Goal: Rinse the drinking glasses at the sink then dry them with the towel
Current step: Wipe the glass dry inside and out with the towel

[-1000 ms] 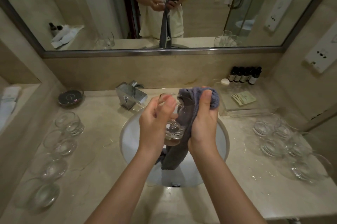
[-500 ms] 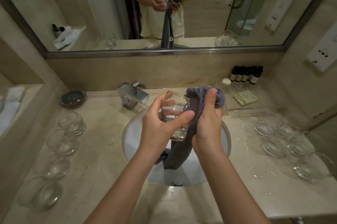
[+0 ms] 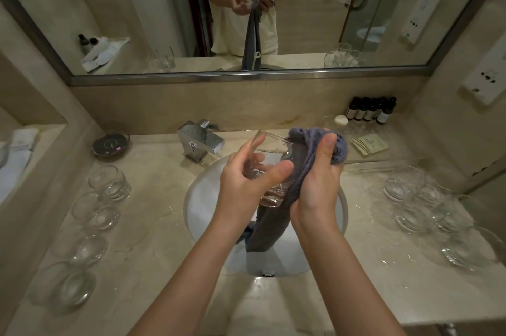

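Pale marble bench (image 3: 142, 248), round white sink (image 3: 197, 207) sunk in its middle. Chrome faucet (image 3: 200, 141) at the back edge, just left of centre. Dark round dish (image 3: 111, 144) near the back-left corner. Four clear glasses (image 3: 90, 226) in a row along the left edge. Cluster of clear glasses (image 3: 432, 212) toward the right edge. Back-right corner: row of small dark bottles (image 3: 369, 111), a clear tray (image 3: 364, 149) just in front holding a pale packet (image 3: 369, 144).

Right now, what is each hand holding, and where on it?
The left hand grips the drinking glass around its side wall. The right hand grips the grey towel near its upper end, pressed against the glass.
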Action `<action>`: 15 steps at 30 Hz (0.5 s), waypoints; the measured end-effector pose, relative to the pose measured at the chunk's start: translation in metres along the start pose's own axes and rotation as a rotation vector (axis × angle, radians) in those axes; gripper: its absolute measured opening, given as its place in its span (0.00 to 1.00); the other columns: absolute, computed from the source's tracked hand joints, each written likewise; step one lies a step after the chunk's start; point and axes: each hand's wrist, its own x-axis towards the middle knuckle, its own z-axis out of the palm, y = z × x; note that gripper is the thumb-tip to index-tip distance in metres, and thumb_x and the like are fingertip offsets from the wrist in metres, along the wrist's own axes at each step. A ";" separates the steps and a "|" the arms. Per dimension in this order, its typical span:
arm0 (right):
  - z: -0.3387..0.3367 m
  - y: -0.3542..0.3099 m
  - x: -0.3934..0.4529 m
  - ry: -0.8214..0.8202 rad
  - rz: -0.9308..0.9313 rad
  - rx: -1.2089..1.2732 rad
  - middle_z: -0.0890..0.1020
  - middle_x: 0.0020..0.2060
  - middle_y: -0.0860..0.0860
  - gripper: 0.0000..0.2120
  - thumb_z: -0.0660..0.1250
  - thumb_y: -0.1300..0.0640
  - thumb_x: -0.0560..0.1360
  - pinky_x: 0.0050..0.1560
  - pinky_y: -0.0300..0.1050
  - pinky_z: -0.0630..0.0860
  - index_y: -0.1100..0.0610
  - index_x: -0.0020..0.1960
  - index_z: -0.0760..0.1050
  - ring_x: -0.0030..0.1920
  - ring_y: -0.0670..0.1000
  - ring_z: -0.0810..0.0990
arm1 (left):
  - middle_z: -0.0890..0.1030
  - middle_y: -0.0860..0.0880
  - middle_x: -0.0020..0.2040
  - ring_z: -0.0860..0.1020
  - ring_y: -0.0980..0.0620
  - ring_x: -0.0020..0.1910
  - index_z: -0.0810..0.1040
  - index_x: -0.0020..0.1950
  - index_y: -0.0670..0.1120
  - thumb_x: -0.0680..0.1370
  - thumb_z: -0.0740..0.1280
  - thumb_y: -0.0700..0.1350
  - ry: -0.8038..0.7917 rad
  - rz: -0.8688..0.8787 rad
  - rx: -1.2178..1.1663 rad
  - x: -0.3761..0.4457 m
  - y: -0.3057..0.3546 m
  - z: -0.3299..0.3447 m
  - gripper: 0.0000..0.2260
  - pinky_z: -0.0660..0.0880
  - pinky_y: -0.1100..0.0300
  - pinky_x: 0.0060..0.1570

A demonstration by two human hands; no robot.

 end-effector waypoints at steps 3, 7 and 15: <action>0.002 -0.002 0.003 0.008 0.052 0.012 0.82 0.48 0.54 0.15 0.57 0.44 0.78 0.55 0.49 0.78 0.53 0.57 0.71 0.50 0.53 0.82 | 0.79 0.53 0.45 0.80 0.44 0.54 0.69 0.65 0.66 0.62 0.71 0.64 -0.011 0.042 -0.024 0.002 -0.002 -0.002 0.31 0.75 0.52 0.61; 0.004 -0.001 0.002 -0.033 -0.025 -0.029 0.81 0.48 0.51 0.13 0.60 0.43 0.72 0.56 0.45 0.78 0.49 0.53 0.70 0.49 0.47 0.82 | 0.83 0.65 0.44 0.82 0.59 0.47 0.61 0.64 0.71 0.71 0.61 0.67 0.044 0.087 0.069 0.001 -0.001 -0.004 0.23 0.76 0.63 0.51; 0.000 0.008 -0.001 -0.012 -0.023 -0.031 0.81 0.48 0.51 0.16 0.62 0.41 0.70 0.59 0.49 0.76 0.49 0.53 0.70 0.51 0.51 0.81 | 0.75 0.52 0.57 0.78 0.52 0.53 0.68 0.61 0.71 0.56 0.76 0.64 -0.007 0.020 0.106 0.000 -0.005 -0.007 0.35 0.77 0.57 0.52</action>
